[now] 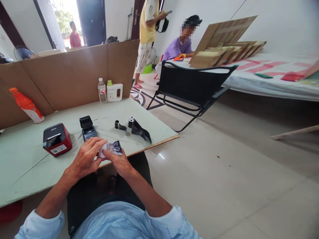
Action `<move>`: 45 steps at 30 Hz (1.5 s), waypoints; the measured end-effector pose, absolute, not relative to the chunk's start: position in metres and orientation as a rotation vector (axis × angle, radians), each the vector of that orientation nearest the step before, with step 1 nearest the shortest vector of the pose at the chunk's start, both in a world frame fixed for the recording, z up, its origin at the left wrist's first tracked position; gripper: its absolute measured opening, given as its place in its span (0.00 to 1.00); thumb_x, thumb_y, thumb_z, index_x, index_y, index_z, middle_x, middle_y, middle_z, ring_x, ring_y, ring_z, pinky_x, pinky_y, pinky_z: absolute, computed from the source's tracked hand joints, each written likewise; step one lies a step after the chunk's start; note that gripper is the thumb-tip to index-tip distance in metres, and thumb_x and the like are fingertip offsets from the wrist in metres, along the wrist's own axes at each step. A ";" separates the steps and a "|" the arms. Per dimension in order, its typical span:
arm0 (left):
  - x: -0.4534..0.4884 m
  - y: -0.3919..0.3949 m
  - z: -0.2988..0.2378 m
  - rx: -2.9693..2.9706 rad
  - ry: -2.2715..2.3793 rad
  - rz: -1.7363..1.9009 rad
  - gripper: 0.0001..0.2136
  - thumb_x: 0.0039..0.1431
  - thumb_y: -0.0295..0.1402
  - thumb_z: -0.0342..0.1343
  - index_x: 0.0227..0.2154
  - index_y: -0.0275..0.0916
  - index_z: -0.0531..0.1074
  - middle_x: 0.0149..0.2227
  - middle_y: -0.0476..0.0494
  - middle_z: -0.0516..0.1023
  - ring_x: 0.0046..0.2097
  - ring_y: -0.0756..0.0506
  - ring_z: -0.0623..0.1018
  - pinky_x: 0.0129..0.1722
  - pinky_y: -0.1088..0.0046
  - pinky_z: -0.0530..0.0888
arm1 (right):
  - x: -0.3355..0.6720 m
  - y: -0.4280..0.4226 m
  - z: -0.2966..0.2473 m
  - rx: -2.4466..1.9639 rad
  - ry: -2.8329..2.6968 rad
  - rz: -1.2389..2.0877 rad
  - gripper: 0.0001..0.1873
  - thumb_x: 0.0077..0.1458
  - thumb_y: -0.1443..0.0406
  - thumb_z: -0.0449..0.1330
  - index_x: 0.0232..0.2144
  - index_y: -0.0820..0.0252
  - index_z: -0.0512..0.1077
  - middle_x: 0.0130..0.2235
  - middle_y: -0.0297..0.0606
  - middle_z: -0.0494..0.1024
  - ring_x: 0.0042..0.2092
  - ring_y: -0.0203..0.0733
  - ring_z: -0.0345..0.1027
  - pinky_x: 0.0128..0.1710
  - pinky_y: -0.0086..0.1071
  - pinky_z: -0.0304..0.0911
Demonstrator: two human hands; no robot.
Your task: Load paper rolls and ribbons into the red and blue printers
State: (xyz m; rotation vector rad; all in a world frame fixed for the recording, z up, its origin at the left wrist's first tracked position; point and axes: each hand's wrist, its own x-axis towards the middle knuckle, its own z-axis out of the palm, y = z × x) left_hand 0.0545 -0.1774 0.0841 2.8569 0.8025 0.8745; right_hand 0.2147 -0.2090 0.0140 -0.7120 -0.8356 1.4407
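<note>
My left hand (86, 156) curls its fingers around a small white paper roll (102, 151) near the table's front edge. My right hand (120, 163) grips the same roll from the other side, thumb on it. A crumpled black-and-white printed wrapper (115, 148) sticks out beside the roll, above my right fingers. Just behind my left hand stands a small dark handheld printer (89, 132) with its lid raised. To its left is a red and black box-shaped printer (57, 139). Small rolls with loose black strips (140, 129) lie to the right on the table.
Along the table's (22, 166) back edge stands a cardboard screen (74, 76), with an orange bottle (27, 105), a clear water bottle (102, 90) and a white jug (114, 92) before it. A black folding chair (191, 83) is at right. People are beyond.
</note>
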 end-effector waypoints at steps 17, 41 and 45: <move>0.059 -0.181 0.080 2.998 0.888 0.753 0.26 0.62 0.23 0.56 0.63 0.39 0.66 0.53 0.32 0.79 0.54 0.34 0.80 0.53 0.53 0.80 | 0.216 -0.208 0.012 -0.886 -0.847 1.346 0.20 0.44 0.49 0.78 0.28 0.58 0.82 0.30 0.38 0.82 0.35 0.47 0.78 0.38 0.38 0.73; 0.058 -0.189 0.088 3.006 0.864 0.768 0.34 0.60 0.22 0.57 0.69 0.39 0.58 0.55 0.31 0.77 0.55 0.34 0.80 0.54 0.53 0.81 | 0.218 -0.214 0.022 -0.790 -0.944 1.384 0.23 0.49 0.47 0.75 0.23 0.61 0.79 0.24 0.34 0.77 0.30 0.40 0.73 0.36 0.35 0.72; 0.055 -0.188 0.084 2.865 0.802 0.961 0.35 0.60 0.25 0.62 0.69 0.41 0.59 0.57 0.34 0.78 0.56 0.37 0.81 0.57 0.57 0.80 | 0.219 -0.217 0.023 -0.635 -0.808 1.535 0.25 0.47 0.47 0.77 0.38 0.59 0.83 0.32 0.37 0.82 0.34 0.44 0.79 0.40 0.39 0.76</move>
